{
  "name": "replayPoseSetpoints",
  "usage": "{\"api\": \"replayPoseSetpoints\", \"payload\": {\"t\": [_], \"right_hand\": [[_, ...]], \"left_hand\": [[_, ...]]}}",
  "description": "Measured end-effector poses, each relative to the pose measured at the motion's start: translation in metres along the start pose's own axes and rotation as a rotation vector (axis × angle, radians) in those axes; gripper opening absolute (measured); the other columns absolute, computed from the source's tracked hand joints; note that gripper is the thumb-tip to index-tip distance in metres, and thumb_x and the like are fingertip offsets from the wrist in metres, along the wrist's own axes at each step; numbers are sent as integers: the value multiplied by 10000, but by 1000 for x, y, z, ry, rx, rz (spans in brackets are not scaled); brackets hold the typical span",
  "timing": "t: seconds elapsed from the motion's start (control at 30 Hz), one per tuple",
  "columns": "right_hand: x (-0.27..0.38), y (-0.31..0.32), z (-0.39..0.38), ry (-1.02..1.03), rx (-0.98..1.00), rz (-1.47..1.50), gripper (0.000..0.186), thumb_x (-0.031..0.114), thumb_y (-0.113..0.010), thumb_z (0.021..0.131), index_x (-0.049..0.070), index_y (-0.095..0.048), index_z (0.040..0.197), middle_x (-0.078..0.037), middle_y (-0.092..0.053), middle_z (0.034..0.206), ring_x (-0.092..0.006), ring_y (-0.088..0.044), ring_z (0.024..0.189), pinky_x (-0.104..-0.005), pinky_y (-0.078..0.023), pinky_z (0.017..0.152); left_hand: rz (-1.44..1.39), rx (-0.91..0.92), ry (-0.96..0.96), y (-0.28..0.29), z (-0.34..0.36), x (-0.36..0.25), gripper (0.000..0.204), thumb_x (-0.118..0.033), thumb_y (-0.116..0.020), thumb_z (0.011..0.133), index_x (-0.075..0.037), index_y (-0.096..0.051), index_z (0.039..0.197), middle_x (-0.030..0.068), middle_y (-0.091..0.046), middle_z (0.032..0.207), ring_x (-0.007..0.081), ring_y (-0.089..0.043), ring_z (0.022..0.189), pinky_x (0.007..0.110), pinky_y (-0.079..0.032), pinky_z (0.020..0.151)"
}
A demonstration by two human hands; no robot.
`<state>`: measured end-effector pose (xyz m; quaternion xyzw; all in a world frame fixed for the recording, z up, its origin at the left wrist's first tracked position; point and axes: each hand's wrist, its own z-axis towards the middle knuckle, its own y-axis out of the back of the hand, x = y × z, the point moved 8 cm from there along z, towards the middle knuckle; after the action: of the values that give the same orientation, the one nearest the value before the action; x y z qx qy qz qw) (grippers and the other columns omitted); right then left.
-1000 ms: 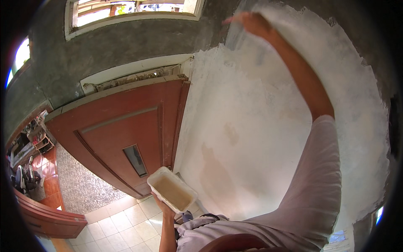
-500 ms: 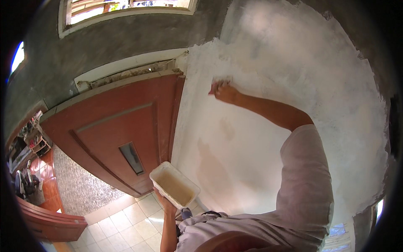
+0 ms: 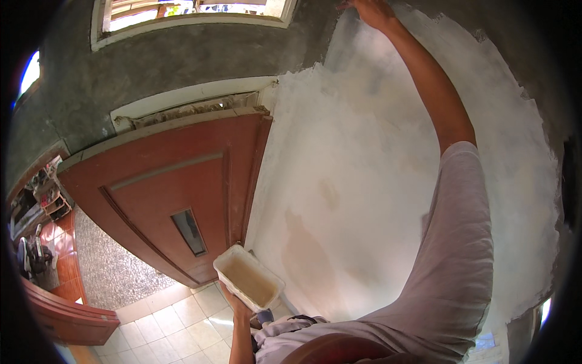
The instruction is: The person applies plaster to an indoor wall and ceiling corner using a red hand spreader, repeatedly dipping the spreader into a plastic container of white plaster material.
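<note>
Against the clamped fingers of the left hand (image 3: 237,303) sits a white rectangular tub (image 3: 264,265); below the right hand (image 3: 376,12), finger state unclear, spreads a white-smeared wall (image 3: 376,158).

Shirt (image 3: 400,315): pale mauve-grey, plain cloth, softly creased. At the shirt's right, a loose sleeve (image 3: 458,236) of matching cloth, ending in a hem. Beyond the shirt, right hand (image 3: 374,12) and left hand (image 3: 238,303), both bare.
</note>
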<state>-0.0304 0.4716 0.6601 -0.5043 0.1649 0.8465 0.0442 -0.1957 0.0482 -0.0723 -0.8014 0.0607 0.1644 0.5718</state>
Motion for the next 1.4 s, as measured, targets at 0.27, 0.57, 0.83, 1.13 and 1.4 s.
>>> {"api": "replayPoseSetpoints", "payload": {"t": [0.27, 0.57, 0.83, 1.13, 1.4], "right_hand": [[202, -98, -99, 359, 244, 162, 446, 68, -537, 905, 280, -656, 1279, -20, -662, 1314, -252, -674, 1085, -406, -528, 959], [211, -19, -115, 208, 249, 512, 682, -61, -528, 837, 358, -587, 1372, -35, -698, 1212, -252, -682, 1012, -402, -582, 839], [80, -11, -36, -154, 85, -346, 233, 264, -572, 976, 196, -714, 1147, -79, -719, 892, -238, -707, 801, -371, -596, 676], [412, -60, -237, 418, 605, 607, 236, 87, -606, 871, 24, -725, 1065, -156, -725, 888, -318, -707, 789, -463, -570, 711], [170, 7, -108, 172, -31, 495, 400, -14, -570, 866, 148, -672, 1217, -96, -733, 1095, -279, -700, 993, -427, -546, 878]], "left_hand": [[-18, 13, -80, 23, 4, 2, 693, -647, -292, 1038, -162, -404, 1519, 57, -518, 1469, 281, -526, 1310, 445, -443, 1105], [-1, 77, -90, 29, 14, -4, 715, -652, -282, 1038, -155, -368, 1544, 63, -473, 1514, 283, -482, 1359, 439, -401, 1144], [11, 72, -37, 23, 15, -3, 736, -667, -287, 1028, -157, -352, 1555, 68, -474, 1517, 285, -487, 1362, 439, -415, 1137], [25, 8, 28, 34, 11, 2, 709, -651, -304, 1033, -143, -405, 1518, 76, -541, 1444, 278, -541, 1301, 432, -456, 1095], [-21, 42, 62, 59, 20, 2, 729, -660, -298, 1031, -141, -377, 1537, 76, -507, 1481, 275, -510, 1336, 422, -429, 1124]]}}
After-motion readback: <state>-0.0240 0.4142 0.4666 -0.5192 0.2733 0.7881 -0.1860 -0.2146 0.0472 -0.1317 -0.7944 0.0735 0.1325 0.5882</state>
